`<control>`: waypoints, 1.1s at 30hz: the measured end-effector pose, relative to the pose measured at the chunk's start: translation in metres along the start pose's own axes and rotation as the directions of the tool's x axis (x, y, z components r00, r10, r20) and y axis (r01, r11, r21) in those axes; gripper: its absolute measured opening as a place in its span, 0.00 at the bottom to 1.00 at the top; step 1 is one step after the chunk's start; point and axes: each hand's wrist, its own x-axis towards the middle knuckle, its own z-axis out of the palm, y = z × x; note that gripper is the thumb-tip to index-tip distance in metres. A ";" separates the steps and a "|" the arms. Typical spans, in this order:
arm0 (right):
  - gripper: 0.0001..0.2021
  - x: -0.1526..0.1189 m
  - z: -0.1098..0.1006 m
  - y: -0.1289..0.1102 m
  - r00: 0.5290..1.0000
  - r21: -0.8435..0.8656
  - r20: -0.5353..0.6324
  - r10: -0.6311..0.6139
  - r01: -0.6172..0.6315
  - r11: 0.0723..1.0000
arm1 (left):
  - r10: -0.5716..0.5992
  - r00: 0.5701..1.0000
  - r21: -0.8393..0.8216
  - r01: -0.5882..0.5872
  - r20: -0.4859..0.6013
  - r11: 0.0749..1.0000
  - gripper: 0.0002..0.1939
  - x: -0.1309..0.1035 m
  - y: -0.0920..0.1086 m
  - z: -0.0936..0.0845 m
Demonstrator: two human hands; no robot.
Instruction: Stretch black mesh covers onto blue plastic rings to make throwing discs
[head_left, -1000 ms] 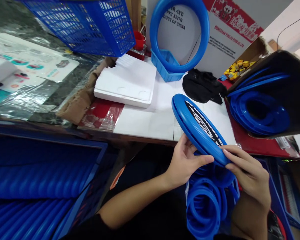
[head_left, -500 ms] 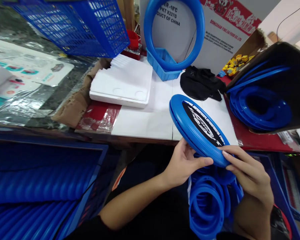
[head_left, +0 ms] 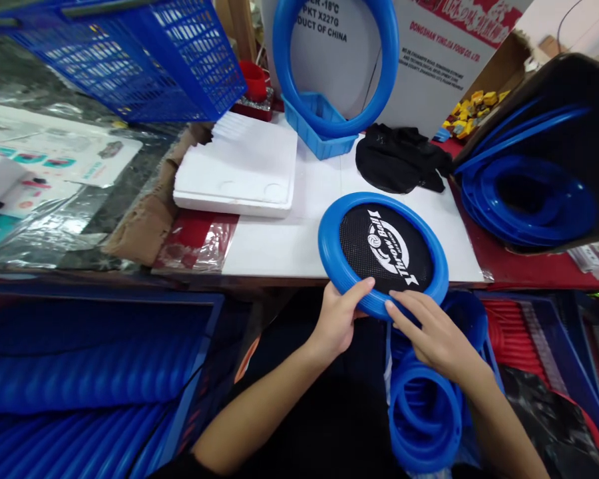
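Observation:
A round throw-ball paddle (head_left: 347, 249) with a blue ring rim and black mesh printed "Throw Ball" is held over the near edge of the white work surface. My left hand (head_left: 340, 313) grips its near rim, thumb on top and fingers underneath. On the rim just to the right, my right hand (head_left: 432, 326) rests its fingertips on the upper face; its thumb is hidden. Below my right hand, blue plastic rings (head_left: 424, 416) are piled in a container.
A larger blue ring (head_left: 389, 66) stands in a light blue basket (head_left: 324, 143). White foam (head_left: 237, 166) and black cloth (head_left: 402, 156) lie on the table. An open box of blue rings (head_left: 524, 199) is at right. A crate of blue rings (head_left: 90, 366) sits lower left.
The paddle has turned from steeply tilted to flatter, its mesh face now toward me, and shifted slightly left. Both hands moved left with it, the right now over its near rim.

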 end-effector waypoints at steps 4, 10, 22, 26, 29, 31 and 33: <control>0.36 -0.011 0.034 -0.002 0.997 -0.015 -0.077 -0.007 0.005 1.000 | -0.028 0.996 -0.004 0.028 -0.086 1.000 0.24 0.007 -0.011 -0.020; 0.30 -0.033 0.097 -0.029 0.850 0.120 -0.354 0.391 -0.373 0.920 | -0.071 0.957 -0.015 0.070 -0.282 0.997 0.23 0.005 -0.024 -0.050; 0.28 -0.026 0.140 -0.026 -0.047 0.926 0.340 0.939 0.188 -0.326 | -0.067 0.939 0.083 0.101 -0.337 0.991 0.35 -0.006 -0.052 -0.094; 0.26 -0.038 0.140 -0.006 0.005 0.886 0.418 0.908 0.220 -0.409 | -0.046 0.930 0.113 0.093 -0.364 0.989 0.39 -0.004 -0.057 -0.098; 0.26 -0.032 0.145 -0.005 0.006 0.889 0.396 0.918 0.248 -0.385 | -0.030 0.939 0.137 0.082 -0.341 0.987 0.41 -0.003 -0.062 -0.100; 0.25 -0.027 0.147 -0.007 -0.012 0.898 0.379 0.925 0.247 -0.364 | -0.020 0.948 0.154 0.072 -0.317 0.985 0.42 -0.002 -0.064 -0.102; 0.24 -0.024 0.149 -0.009 -0.022 0.912 0.354 0.935 0.228 -0.340 | -0.011 0.955 0.167 0.063 -0.295 0.984 0.43 -0.001 -0.064 -0.105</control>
